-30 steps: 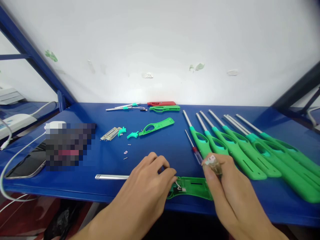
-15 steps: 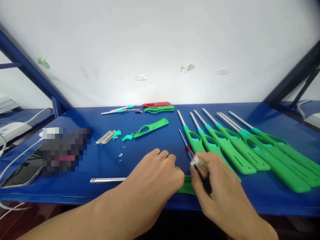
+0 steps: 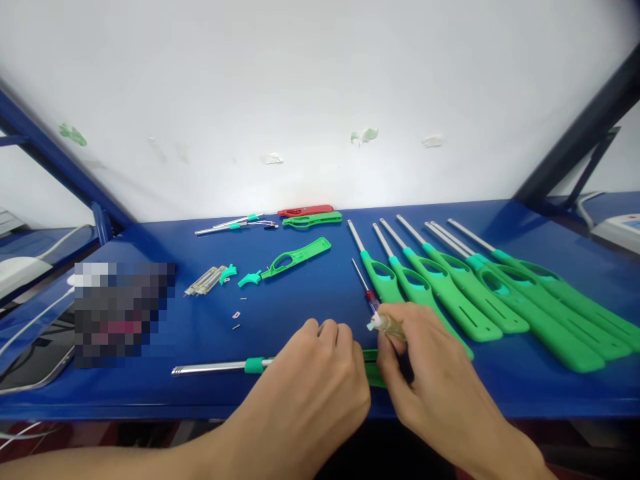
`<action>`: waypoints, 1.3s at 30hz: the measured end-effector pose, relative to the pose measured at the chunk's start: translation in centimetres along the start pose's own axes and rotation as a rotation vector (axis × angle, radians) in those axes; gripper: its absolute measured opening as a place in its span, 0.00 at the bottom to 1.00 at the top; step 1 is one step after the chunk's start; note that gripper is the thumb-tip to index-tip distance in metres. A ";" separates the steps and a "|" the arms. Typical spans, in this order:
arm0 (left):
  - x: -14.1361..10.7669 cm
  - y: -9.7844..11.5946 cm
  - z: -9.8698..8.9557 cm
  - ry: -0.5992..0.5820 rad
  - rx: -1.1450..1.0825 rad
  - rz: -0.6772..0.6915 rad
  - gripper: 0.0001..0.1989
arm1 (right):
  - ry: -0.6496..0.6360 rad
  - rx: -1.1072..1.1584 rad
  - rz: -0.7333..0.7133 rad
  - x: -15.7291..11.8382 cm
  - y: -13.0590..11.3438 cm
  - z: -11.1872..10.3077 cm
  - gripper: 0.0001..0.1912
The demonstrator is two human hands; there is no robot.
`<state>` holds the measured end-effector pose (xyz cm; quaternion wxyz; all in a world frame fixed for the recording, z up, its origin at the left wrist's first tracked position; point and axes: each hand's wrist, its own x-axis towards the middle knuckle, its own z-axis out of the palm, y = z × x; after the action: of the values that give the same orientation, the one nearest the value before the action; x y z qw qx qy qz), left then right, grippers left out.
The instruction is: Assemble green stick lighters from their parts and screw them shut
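Note:
A green long-necked gas lighter (image 3: 210, 367) lies along the table's front edge, its metal tube pointing left. My left hand (image 3: 320, 380) is closed over its middle, and the fingertips are hidden beneath the knuckles. Between thumb and fingers, my right hand (image 3: 435, 373) pinches a small translucent amber cylinder (image 3: 391, 325) with a white tip, like a lighter's fuel tank. It is held above the lighter's handle end. Just beyond that hand lies a screwdriver (image 3: 369, 297) with a red and clear handle, partly hidden by the fingers.
Several green lighters (image 3: 477, 313) lie in a row on the right. An opened green handle shell (image 3: 300, 256), teal triggers (image 3: 249, 279) and thin metal-and-clear parts (image 3: 206, 281) lie left of centre. A red shell (image 3: 307, 211) is near the wall. A phone (image 3: 37, 370) lies far left.
The view has shifted slightly. My left hand has moved a little nearer along the lighter, uncovering its teal collar. The right hand still holds the amber cylinder.

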<state>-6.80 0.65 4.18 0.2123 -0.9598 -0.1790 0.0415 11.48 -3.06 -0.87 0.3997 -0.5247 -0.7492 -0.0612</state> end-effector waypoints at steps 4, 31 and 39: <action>-0.1 -0.2 -0.2 0.020 -0.001 0.011 0.11 | 0.006 0.008 0.008 -0.1 0.0 0.1 0.06; -3.6 -0.8 5.4 0.723 -0.714 -0.365 0.10 | -0.233 0.073 -0.083 -0.3 -0.2 0.3 0.08; -4.0 -0.5 5.3 0.697 -0.737 -0.366 0.11 | -0.269 0.067 -0.075 -0.2 -0.1 0.3 0.09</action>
<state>-11.49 1.74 -0.35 -0.0880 -0.8808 -0.2648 -0.3825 11.25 -3.08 -1.12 0.3106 -0.4859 -0.8167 0.0199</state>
